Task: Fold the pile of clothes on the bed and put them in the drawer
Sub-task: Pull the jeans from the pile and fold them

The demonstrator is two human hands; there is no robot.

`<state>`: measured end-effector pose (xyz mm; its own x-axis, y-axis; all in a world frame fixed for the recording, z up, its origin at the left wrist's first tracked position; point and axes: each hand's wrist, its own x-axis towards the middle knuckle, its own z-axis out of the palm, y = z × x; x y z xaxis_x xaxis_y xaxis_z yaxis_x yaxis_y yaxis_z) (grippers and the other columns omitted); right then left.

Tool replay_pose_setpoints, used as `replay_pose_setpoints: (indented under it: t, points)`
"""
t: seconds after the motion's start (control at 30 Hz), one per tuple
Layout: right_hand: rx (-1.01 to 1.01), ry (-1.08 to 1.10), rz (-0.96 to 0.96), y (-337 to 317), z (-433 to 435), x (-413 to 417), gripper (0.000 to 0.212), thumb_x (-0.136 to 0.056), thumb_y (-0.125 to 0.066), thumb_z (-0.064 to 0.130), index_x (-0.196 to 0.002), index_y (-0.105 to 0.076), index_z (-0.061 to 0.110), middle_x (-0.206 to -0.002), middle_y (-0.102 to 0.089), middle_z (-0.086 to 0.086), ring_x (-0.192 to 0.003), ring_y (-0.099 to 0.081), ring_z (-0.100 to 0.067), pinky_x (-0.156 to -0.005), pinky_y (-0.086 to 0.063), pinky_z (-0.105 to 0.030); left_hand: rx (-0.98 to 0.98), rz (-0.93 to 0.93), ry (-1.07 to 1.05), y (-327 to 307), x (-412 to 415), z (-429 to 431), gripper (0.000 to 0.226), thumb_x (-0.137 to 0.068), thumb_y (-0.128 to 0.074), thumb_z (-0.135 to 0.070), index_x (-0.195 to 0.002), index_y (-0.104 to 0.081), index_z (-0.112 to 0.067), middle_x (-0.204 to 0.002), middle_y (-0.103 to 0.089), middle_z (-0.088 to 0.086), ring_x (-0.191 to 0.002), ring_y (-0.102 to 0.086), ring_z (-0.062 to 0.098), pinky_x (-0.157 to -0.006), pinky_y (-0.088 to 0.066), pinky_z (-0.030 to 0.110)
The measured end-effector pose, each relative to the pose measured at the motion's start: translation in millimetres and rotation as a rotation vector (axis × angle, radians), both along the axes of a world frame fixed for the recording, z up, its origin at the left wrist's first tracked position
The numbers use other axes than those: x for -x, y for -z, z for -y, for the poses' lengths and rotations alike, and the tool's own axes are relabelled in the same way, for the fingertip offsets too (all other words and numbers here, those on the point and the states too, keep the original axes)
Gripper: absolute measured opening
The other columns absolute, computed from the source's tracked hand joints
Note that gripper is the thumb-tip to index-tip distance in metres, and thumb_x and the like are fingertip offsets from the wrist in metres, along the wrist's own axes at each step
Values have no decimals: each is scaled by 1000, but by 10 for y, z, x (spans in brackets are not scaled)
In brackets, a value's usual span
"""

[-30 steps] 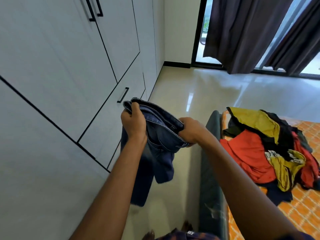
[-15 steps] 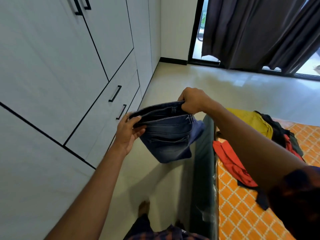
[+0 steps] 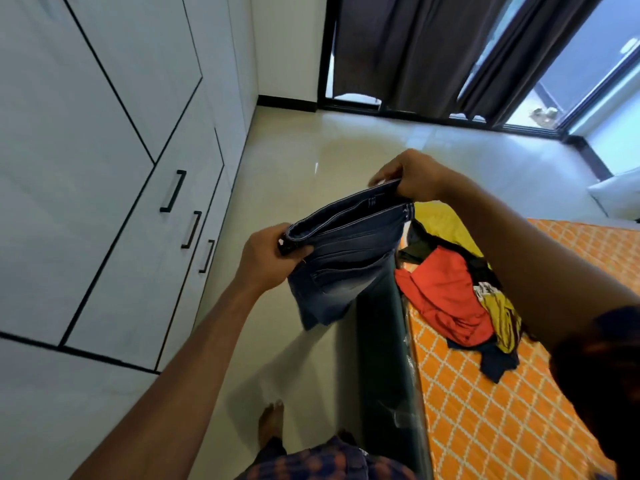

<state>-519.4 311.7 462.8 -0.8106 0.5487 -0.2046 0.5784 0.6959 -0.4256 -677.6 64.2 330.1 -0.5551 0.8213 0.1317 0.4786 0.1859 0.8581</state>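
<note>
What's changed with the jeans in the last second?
The right hand rose and drew away from the left hand, stretching the jeans taut by the waistband; they now hang shorter. Both hands kept their grip. The pile of clothes on the bed and the shut drawers are unchanged.

Folded blue jeans [image 3: 341, 251] are held aloft by the waistband — gripped by the left hand [image 3: 268, 259] and right hand [image 3: 412, 180] — between the drawers [image 3: 145, 244] and the clothes pile [image 3: 453, 289] heaped on the bed [image 3: 491, 410].
</note>
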Motion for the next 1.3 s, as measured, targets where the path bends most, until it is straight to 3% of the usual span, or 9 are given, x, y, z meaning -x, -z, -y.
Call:
replay_pose_setpoints:
  t: [0.13,0.23,0.3,0.43,0.63,0.77,0.9,1.13,1.3]
  points:
    - [487,732,-371,342,-48,-281,10,-95,-61,6,-101,-66,12,-83,-63,-8,-66,-62,-19,-50,-57,-26,-180,72,52,-181,-210,-320,23,-87,-73,-35,-98,-69,-16,-88,-71,-1,-82,-67,20,-75,-56,43]
    - [1038,948,-475,894,75,-410,12,-99,-49,15,-102,-60,11,-88,-61,-10,-70,-61,-20,-57,-59,-32,-182,44,86,-197,-294,-449,24,-89,-70,-37,-92,-66,-13,-82,-68,1,-77,-65,21,-70,-53,44]
    - [1122,1051,-637,1125,173,-381,18,-100,-50,12,-115,-60,14,-98,-63,-9,-80,-62,-19,-60,-59,-28,-146,91,128,-185,-257,-440,26,-88,-70,-37,-93,-67,-12,-83,-70,2,-79,-66,23,-72,-54,46]
    - [1032,1139,-735,1321,366,-172,40,-95,-54,-3,-131,-55,13,-73,-70,-7,-60,-65,-15,-55,-54,-26,-48,90,162,-122,-21,-293,30,-88,-68,-40,-100,-68,-13,-91,-71,2,-87,-67,22,-78,-55,48]
    - [1126,1053,-716,1292,601,134,28,-98,-45,-6,-88,-65,11,-72,-65,-4,-65,-62,-12,-48,-52,-19,-89,51,52,-100,320,-50,27,-89,-74,-29,-101,-57,-11,-95,-63,3,-88,-61,24,-78,-54,47]
    - [1126,1010,-716,1257,693,333,24,-94,-46,-10,-84,-62,5,-66,-60,-5,-54,-58,-12,-46,-50,-20,-177,-473,-96,-228,365,40,39,-80,-77,-18,-114,-58,-15,-110,-55,3,-100,-51,16,-83,-41,30]
    - [1098,1041,-752,1131,768,525,26,-91,-42,-12,-76,-56,5,-60,-56,-6,-52,-55,-14,-50,-49,-24,-116,-888,-29,-253,193,-134,24,-74,-63,9,-88,-68,-10,-88,-56,7,-81,-49,29,-65,-37,38]
    - [782,834,-576,843,698,578,28,-79,-45,-10,-86,-66,7,-79,-59,-16,-73,-55,-28,-56,-45,-33,179,-532,79,-90,-50,-444,21,-93,-54,-15,-110,-64,-9,-101,-66,12,-92,-58,32,-74,-53,43]
    - [658,634,-472,646,734,540,22,-83,-49,-10,-89,-65,4,-64,-57,-8,-52,-54,-16,-43,-44,-21,357,-224,50,-109,-35,-705,36,-97,-53,-29,-124,-58,-6,-118,-63,21,-108,-59,41,-86,-48,45]
